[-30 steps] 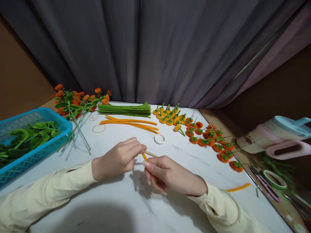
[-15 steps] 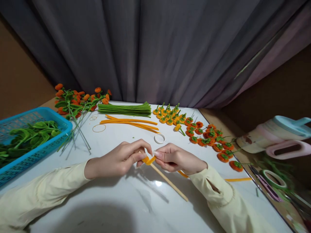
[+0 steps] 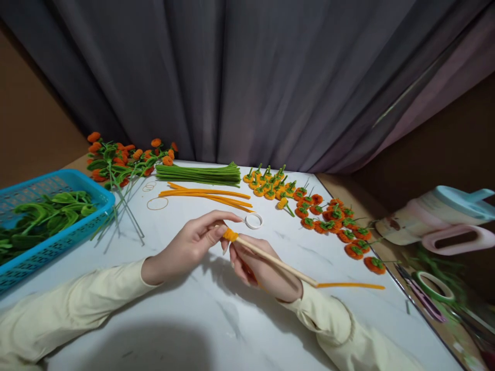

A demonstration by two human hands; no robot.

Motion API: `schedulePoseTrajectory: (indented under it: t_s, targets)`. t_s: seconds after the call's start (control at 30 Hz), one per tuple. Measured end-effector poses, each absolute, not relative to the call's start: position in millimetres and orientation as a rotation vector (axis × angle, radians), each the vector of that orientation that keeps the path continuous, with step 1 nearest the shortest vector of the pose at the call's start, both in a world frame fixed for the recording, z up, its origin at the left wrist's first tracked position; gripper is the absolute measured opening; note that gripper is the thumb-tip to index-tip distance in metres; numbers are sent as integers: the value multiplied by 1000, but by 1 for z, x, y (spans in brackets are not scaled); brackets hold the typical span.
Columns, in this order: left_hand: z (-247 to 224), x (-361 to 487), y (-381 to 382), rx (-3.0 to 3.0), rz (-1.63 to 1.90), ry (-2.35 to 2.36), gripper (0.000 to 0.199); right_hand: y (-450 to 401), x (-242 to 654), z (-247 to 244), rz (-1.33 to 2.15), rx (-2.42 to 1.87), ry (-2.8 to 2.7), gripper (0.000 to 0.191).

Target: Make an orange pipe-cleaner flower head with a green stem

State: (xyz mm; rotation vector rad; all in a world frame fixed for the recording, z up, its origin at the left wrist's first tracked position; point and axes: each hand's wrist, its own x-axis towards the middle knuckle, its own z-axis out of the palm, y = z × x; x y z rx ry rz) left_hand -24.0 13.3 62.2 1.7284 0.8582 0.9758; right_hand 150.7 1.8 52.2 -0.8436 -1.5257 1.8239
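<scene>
My left hand (image 3: 189, 241) pinches the near-left end of a thin wooden stick (image 3: 280, 263) between thumb and fingers. Around that end an orange pipe cleaner (image 3: 231, 235) is wound in a short coil. Under the stick, my right hand (image 3: 265, 270) has its fingers curled, with a bit of orange showing at its underside, so it grips the pipe cleaner. The long orange tail comes out past the right wrist and lies toward the right. Just beyond the fingers lies a white ring-shaped roll (image 3: 253, 221).
Orange pipe cleaners (image 3: 204, 194) and a green bundle (image 3: 199, 174) lie at the back. Yellow flower heads (image 3: 269, 193) and orange ones (image 3: 334, 212) spread rightward. A blue basket (image 3: 104, 198) of leaves stands left; a tumbler (image 3: 410, 221), scissors (image 3: 429, 301) and green tape (image 3: 435, 286) are right.
The right hand has turned and dropped beneath the stick. The loose orange loop is now wound tight on the stick's end, and the stick's far end has swung up and right.
</scene>
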Motion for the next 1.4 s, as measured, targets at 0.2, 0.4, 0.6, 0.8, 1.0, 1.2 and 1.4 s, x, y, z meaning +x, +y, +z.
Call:
schedulePoseTrajectory:
  t_s: [0.2, 0.4, 0.6, 0.8, 1.0, 1.2, 1.4]
  targets:
    - [55, -26, 15, 2283, 1230, 705, 31, 1, 144, 45, 2071, -761, -1277, 38]
    - [51, -28, 20, 2545, 1244, 574, 36, -3, 143, 45, 2211, -661, -1221, 39]
    - [51, -31, 23, 2756, 1163, 613, 27, -4, 152, 64, 2198, -921, -1506, 32]
    - [56, -27, 20, 2619, 1174, 727, 23, -3, 157, 75, 2006, -1025, -1728, 31]
    - [53, -29, 23, 2760, 1097, 661, 28, -3, 162, 81, 1919, -1060, -1855, 31]
    - [54, -29, 22, 2806, 986, 626, 28, 3, 170, 85, 1798, -1061, -2007, 33]
    - [73, -24, 15, 2398, 771, 769, 25, 15, 178, 88, 1334, -996, -2330, 31]
